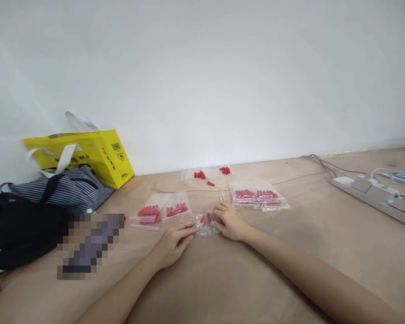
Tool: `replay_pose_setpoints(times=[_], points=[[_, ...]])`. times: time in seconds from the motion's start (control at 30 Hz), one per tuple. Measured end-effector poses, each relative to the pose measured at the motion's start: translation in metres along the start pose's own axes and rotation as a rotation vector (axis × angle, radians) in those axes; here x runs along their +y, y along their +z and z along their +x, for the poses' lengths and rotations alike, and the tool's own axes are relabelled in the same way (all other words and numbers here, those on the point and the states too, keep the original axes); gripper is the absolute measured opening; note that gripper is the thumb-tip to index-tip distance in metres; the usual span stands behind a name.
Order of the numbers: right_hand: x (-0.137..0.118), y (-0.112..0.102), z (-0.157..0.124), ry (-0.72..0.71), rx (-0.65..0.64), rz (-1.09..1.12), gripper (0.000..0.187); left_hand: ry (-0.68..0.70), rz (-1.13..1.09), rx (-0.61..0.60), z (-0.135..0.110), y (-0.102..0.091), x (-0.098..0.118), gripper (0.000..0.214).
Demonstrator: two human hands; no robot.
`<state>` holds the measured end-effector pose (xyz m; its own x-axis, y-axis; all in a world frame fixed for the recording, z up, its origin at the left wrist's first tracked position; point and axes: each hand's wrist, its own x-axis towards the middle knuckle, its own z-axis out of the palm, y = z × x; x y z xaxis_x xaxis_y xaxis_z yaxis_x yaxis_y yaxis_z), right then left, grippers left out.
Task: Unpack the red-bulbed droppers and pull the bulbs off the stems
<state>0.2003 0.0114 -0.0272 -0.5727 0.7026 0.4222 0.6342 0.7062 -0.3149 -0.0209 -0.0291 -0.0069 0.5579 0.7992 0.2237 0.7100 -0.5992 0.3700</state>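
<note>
Between my hands a clear plastic bag (207, 230) lies crumpled on the table, with small red cylindrical pieces (205, 218) inside. My left hand (175, 242) is closed on the bag's left edge. The fingers of my right hand (231, 222) grip its upper right side. A pale, pointed tool like tweezers (221, 196) sticks out beyond the right fingers; whether they hold it is hidden. Two filled bags (158, 209) sit to the left, and stacked filled bags (256, 195) to the right. Farther back is a loose red piece (210, 183) near a thin pale stick.
Loose red pieces (200, 174) rest on a clear bag by the wall, with another small red pile (225, 170) beside them. A yellow bag (113, 157), a striped bag (81, 191) and dark cloth (23, 229) stand left. On the right lies a power strip (374, 200) with cables.
</note>
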Motion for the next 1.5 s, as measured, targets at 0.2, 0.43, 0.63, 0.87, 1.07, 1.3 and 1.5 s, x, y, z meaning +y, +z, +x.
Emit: replay_pose_setpoints(times=[0.2, 0.43, 0.63, 0.87, 1.07, 1.3, 1.5], points=[[-0.004, -0.001, 0.002, 0.035, -0.02, -0.057, 0.017, 0.01, -0.002, -0.001, 0.0, -0.001, 0.0, 0.032], [-0.002, -0.002, 0.001, 0.034, -0.05, -0.021, 0.024, -0.011, -0.025, -0.02, 0.001, -0.001, -0.002, 0.033], [-0.003, -0.004, 0.001, 0.021, -0.069, -0.039, 0.015, -0.001, -0.06, -0.014, 0.001, -0.001, 0.0, 0.035], [-0.005, -0.007, -0.001, -0.026, -0.091, 0.0, 0.034, -0.087, -0.093, 0.007, 0.001, -0.001, 0.001, 0.04], [-0.005, -0.007, -0.001, -0.001, -0.113, 0.005, 0.037, -0.167, -0.112, 0.028, 0.002, 0.0, 0.0, 0.04], [-0.003, -0.011, -0.001, 0.062, -0.096, 0.112, 0.027, -0.171, -0.028, 0.032, 0.001, 0.004, 0.001, 0.037], [-0.002, -0.007, -0.002, 0.091, -0.086, 0.023, 0.022, -0.143, -0.004, -0.091, 0.001, -0.002, 0.002, 0.038]])
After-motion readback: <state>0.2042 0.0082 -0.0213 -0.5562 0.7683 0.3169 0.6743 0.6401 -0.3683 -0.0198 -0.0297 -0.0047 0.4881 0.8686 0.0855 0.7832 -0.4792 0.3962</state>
